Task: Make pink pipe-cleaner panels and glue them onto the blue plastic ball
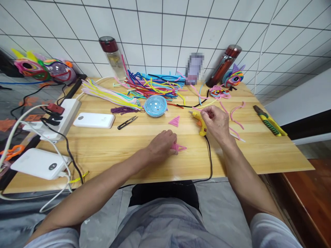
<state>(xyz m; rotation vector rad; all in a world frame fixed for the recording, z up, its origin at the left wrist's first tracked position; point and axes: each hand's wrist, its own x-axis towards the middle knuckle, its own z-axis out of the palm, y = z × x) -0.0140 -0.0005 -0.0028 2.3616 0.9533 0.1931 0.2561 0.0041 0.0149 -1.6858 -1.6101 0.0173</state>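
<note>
Pink wound triangle [182,148] juts rightward from the left fingers [173,137] pinching its wide end.

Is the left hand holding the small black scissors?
No, the small black scissors lie on the wooden table, while the left hand holds a pink piece.

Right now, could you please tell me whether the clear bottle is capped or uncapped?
Capped: a dark red lid sits over the mouth of the clear bottle, with no open rim showing.
</note>
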